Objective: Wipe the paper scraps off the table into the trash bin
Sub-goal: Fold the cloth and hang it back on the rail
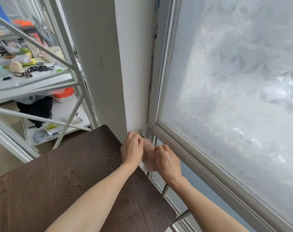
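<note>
A dark brown wooden table fills the lower left of the head view; I see no paper scraps on it and no trash bin. Just past its far right corner, by the white wall, both hands hold a pale pink fluffy cloth. My left hand grips the cloth's upper left part, close to a metal hook on the wall. My right hand pinches the cloth's right side. Most of the cloth is hidden between the hands.
A white metal shelf rack at the left carries hair ties, bags and small items. A white pillar rises behind the table. A frosted window with a metal frame and a rail runs along the right.
</note>
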`<state>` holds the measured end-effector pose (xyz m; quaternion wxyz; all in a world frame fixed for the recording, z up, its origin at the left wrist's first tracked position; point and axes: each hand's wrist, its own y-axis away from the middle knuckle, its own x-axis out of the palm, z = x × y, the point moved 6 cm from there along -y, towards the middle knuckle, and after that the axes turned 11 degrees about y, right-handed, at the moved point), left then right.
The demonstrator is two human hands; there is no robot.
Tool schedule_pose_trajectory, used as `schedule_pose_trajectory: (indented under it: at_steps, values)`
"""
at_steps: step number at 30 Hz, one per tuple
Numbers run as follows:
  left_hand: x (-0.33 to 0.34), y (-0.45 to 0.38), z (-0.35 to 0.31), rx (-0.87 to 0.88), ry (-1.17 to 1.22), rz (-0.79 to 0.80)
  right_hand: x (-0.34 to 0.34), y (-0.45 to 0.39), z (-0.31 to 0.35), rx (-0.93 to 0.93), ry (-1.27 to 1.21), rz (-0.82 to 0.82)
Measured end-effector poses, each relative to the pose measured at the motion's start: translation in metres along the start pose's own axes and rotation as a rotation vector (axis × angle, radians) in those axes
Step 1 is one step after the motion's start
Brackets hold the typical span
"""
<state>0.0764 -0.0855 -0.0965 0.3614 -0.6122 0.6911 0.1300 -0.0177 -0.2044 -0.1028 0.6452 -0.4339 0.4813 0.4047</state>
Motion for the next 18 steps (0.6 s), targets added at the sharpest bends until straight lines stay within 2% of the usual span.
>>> schedule_pose_trajectory:
  at_steps: [2, 4, 10, 13, 18]
  values:
    - [0.013, 0.002, -0.007, 0.135, -0.02, 0.172, -0.001, 0.002, 0.008, -0.026, 0.011, 0.001]
    - [0.018, 0.006, -0.008, 0.171, -0.059, 0.269, -0.002, 0.003, 0.011, -0.008, 0.027, -0.011]
    - [-0.016, 0.015, 0.019, 0.078, 0.138, 0.155, -0.011, 0.001, 0.018, -0.018, 0.154, -0.077]
    - [-0.058, 0.035, 0.055, -0.011, 0.116, 0.087, -0.013, 0.007, 0.044, -0.07, 0.142, -0.143]
    - [-0.131, 0.104, 0.14, -0.268, 0.145, 0.056, 0.014, 0.04, 0.102, -0.175, 0.069, -0.001]
